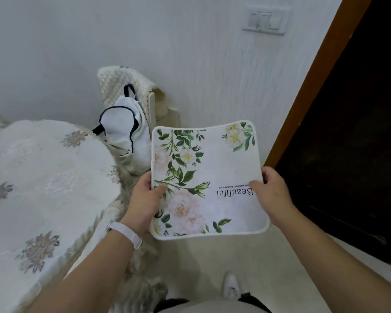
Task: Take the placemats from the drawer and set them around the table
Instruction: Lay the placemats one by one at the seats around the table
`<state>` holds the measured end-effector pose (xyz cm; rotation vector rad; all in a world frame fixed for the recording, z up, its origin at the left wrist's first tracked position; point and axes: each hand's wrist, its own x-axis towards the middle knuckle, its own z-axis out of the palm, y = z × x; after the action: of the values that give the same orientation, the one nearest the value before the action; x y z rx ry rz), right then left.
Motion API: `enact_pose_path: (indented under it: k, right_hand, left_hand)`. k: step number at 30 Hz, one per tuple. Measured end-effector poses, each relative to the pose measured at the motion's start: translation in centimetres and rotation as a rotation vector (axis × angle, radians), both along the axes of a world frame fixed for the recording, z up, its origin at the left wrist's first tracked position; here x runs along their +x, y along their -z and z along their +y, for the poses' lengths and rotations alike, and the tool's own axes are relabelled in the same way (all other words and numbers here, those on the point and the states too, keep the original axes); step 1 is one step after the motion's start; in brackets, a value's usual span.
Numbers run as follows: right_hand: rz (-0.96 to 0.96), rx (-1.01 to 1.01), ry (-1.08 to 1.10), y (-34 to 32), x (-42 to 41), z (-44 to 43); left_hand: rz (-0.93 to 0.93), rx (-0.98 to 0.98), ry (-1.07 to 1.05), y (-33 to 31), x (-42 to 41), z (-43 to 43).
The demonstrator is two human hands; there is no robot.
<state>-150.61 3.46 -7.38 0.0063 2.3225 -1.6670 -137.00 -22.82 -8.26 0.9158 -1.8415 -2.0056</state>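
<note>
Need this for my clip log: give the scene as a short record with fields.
held: floral placemat, in the air, its "Beautiful" print upside down to the camera
left hand: grips the mat's left edge, thumb on top
right hand: grips its right edge, thumb on top
left wrist: white band
table: at left, under a pale flowered cloth
chair: by the wall, white bag on it

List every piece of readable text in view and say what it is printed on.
"BeauTiful": large print on the placemat, upside down from this view.
"THE MOOD WILL BE VERY GOOD": small line next to it on the placemat; anything before "THE" is hidden by the right hand.
Nothing else in view carries readable text.
</note>
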Motion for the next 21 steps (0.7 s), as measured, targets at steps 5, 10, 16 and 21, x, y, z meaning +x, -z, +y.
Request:
enact_pose_path:
  k: [5,10,16,21]
  right_hand:
    - [-0.021,-0.012,-0.121,0.1,-5.5,-3.2]
    - [-0.036,-0.012,-0.273,0.7,-8.8,-9.0]
    - [-0.001,0.082,-0.48,1.1,-12.8,-18.2]
    - [0.047,0.169,-0.542,1.6,-17.1,-26.7]
  left_hand:
    - [-0.04,-0.007,-0.149,-0.3,-1.9,-1.0]
    - [-0.057,0.0,-0.304,-0.5,-2.1,-4.7]
    - [-0.059,-0.007,-0.442,0.8,-3.5,-11.4]
    - [-0.038,0.029,-0.482,3.2,-6.4,-18.9]
